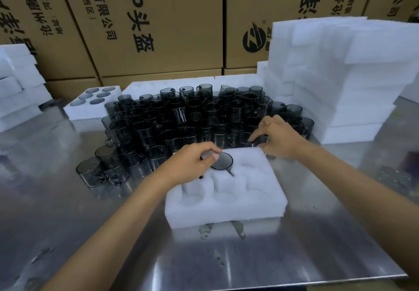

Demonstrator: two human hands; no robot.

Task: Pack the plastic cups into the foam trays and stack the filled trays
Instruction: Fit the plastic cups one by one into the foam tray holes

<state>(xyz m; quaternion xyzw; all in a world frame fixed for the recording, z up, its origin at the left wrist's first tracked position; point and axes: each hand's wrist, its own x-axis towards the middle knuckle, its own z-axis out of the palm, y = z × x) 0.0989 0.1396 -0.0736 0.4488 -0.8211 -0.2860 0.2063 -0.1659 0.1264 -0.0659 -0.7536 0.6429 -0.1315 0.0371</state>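
left hand [192,162] pinches smoky cup [221,161] in far-middle pocket of foam tray [226,209] | right hand [275,137] nearer cup pile [192,118] behind tray's far edge, fingers curled on next cup [257,140]; grip unclear | far-right pocket seems free
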